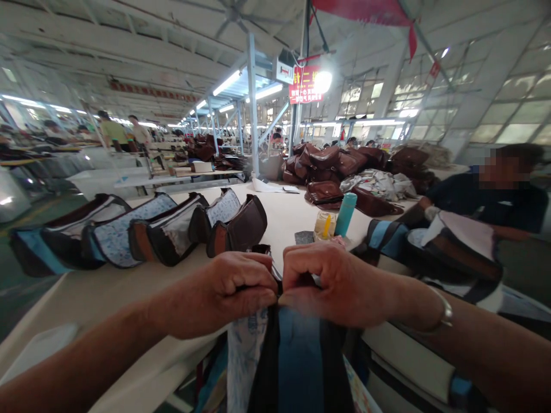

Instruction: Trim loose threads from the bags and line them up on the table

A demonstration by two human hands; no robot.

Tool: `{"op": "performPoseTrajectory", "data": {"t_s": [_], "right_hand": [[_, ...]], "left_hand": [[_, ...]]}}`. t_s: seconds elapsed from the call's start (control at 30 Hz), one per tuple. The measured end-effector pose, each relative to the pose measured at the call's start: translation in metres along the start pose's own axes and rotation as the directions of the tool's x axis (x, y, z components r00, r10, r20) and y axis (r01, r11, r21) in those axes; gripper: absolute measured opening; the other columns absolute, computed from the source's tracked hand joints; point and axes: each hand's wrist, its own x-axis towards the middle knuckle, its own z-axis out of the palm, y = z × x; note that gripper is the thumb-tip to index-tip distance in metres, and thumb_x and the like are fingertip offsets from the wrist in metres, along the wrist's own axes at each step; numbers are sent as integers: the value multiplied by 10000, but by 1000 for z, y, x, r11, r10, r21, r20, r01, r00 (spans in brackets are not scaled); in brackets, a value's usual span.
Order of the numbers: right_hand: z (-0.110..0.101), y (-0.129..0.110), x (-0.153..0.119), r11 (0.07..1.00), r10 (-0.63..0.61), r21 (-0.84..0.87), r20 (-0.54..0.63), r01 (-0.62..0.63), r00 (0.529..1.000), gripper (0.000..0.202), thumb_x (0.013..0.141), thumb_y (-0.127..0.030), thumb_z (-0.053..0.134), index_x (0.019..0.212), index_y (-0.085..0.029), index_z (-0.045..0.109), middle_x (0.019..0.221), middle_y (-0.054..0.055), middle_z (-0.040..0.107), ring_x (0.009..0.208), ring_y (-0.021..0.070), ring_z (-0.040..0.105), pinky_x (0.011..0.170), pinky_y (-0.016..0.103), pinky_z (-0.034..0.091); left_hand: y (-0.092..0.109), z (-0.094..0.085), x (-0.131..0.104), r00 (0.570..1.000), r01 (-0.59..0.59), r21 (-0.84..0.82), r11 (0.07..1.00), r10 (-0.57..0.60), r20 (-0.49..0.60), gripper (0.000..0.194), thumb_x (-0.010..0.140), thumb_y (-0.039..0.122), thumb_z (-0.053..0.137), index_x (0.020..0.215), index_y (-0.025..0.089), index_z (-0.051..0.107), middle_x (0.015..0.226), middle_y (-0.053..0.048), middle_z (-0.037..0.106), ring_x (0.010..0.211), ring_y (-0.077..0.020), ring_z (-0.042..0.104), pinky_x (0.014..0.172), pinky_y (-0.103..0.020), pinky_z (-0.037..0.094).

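A black bag piece with a blue centre stripe (300,361) hangs at the bottom middle, a pale blue-patterned lining showing at its left side. My left hand (228,292) pinches its top edge with thumb and bent fingers. Right beside it, thumb tips nearly touching, my right hand (327,281) pinches the same edge from the other side. A silvery bangle (446,310) is on my right wrist. The exact edge between the fingers is mostly hidden by the hands.
Several open bags (172,229) stand along the left of the pale table (172,301). Beyond my hands are a teal bottle (345,213), a jar (325,225) and heaped brown bags (327,163). At the right, a person (486,201) sits by more bags (456,244).
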Motion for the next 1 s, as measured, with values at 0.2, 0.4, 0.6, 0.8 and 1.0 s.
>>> {"op": "performPoseTrajectory", "data": {"t_s": [0.2,0.4,0.6,0.8,1.0], "right_hand": [[13,51,7,947,-13,318,206,-54,978,387,831,-446,731,1052,-137,654,937,17,616,859,150,533,803,273,433],[38,39,25,929,-50,369,145,-7,988,431,703,-435,859,946,-143,656,886,-14,602,744,114,497,648,227,396],[40,14,37,974,42,222,67,-56,997,539,595,-546,897,883,-176,632,879,-29,621,790,134,501,663,226,406],[66,34,23,976,139,157,69,-148,988,593,616,-629,851,928,-172,637,866,-11,615,755,141,511,643,248,391],[66,60,15,936,51,341,129,-93,990,309,935,-458,618,945,-151,589,868,-1,567,771,120,492,703,257,412]], "left_hand": [[-27,-5,-33,994,104,-90,991,-106,-21,321,1013,343,470,763,155,543,803,7,453,736,-120,432,691,-233,367],[-5,-8,-50,962,272,-87,958,-273,-3,393,1005,492,418,832,159,533,889,-15,507,817,-152,453,737,-267,363],[3,-6,-46,925,327,-50,944,-330,-187,261,853,377,701,880,168,547,802,41,502,728,-114,439,646,-223,350],[-18,13,-57,931,320,27,947,-308,-197,141,891,275,653,824,152,639,794,16,579,769,-124,525,698,-228,366],[-27,17,-66,932,326,-14,945,-324,-165,251,980,321,516,869,151,661,819,5,558,786,-121,530,723,-226,372]]}}
